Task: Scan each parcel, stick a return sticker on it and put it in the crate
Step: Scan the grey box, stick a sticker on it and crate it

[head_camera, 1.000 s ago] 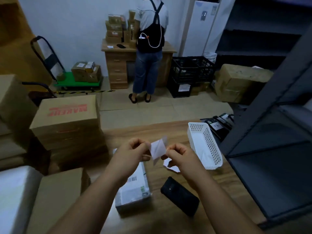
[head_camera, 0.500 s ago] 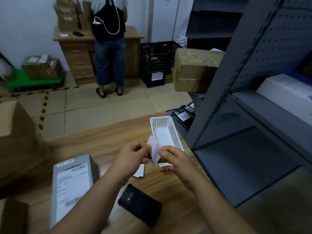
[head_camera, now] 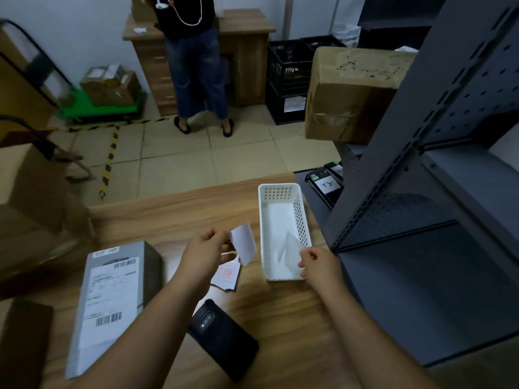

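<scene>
**One parcel, one sticker lifted**

Parcel (head_camera: 112,301): a single grey box, label up, lies on the desk (head_camera: 295,318) at the left. The left hand (head_camera: 206,252) pinches one white sticker (head_camera: 245,242) above the desk. The right hand (head_camera: 320,266), fingers curled, holds a thin translucent sheet (head_camera: 288,249), probably backing paper, over the white basket (head_camera: 280,192); the basket's other contents are unclear. A small stack of printed stickers (head_camera: 226,276) lies between hands. One black phone (head_camera: 223,336) lies nearer.
</scene>
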`<control>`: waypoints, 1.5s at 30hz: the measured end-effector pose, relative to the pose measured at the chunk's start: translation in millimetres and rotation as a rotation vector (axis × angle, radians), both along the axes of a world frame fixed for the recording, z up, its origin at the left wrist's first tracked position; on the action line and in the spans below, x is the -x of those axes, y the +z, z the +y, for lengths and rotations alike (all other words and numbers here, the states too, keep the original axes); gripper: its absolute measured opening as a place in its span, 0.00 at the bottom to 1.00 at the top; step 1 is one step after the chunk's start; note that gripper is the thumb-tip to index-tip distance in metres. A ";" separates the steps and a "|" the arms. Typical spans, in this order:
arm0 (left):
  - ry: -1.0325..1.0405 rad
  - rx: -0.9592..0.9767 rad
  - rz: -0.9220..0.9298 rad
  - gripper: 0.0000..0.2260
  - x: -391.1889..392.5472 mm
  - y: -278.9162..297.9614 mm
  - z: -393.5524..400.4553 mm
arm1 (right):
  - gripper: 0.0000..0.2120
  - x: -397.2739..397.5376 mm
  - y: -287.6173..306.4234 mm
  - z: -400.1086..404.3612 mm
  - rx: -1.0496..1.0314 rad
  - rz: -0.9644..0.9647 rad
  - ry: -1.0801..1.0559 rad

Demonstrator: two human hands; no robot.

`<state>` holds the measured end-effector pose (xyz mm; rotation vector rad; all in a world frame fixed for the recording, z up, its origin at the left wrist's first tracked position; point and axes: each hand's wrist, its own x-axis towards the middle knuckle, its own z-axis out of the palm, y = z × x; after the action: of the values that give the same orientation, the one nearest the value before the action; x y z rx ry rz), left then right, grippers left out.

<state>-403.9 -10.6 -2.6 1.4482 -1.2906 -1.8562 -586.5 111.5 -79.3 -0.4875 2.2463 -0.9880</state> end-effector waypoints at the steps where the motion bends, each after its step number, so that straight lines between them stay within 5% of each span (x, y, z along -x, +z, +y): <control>1: 0.006 -0.001 0.006 0.05 -1.8 -0.7 -1.9 | 0.13 1.8 -5.2 -5.3 -0.005 -0.015 -0.016; 4: 0.049 -0.014 0.035 0.05 -6.7 -4.5 -2.9 | 0.12 3.8 -16.3 -16.6 -0.069 -0.004 0.059; 6: 0.086 -0.038 0.050 0.05 -11.2 -5.5 -0.8 | 0.25 0.7 -11.5 -17.2 -0.164 0.141 0.220; 13: 0.158 0.061 -0.057 0.08 -45.1 -3.9 1.4 | 0.28 -91.2 47.9 -22.9 0.218 0.195 0.597; 16: 0.150 0.112 -0.100 0.08 -70.2 2.7 5.7 | 0.23 -137.4 55.0 -34.9 0.229 0.230 0.600; 20: 0.077 0.262 -0.208 0.05 -120.5 11.5 7.4 | 0.04 -179.5 49.5 -48.5 0.289 0.277 0.522; 22: 0.042 0.243 -0.183 0.08 -153.7 11.0 6.6 | 0.02 -197.6 49.6 -53.1 0.312 0.106 0.425; 26: 0.028 0.187 -0.227 0.13 -221.9 2.7 5.3 | 0.07 -240.6 57.0 -59.9 0.330 -0.668 0.199; 30: -0.027 0.093 -0.175 0.06 -268.0 -5.9 11.2 | 0.09 -286.8 57.1 -50.5 0.206 -0.910 0.250; 32: -0.036 0.087 -0.195 0.06 -285.2 -15.9 13.9 | 0.09 -305.8 56.7 -42.1 0.138 -0.881 0.290; 37: -0.059 0.095 -0.253 0.08 -308.2 -40.8 24.9 | 0.12 -329.3 37.6 -34.7 0.021 -0.422 0.316; 45: -0.030 -0.043 -0.198 0.06 -313.1 -56.1 27.4 | 0.05 -322.9 20.4 -33.4 0.016 -0.385 0.258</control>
<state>-90.8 16.9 -58.6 1.6793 -1.3782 -1.8060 -263.6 78.1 -58.8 -0.5286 1.7847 -0.8810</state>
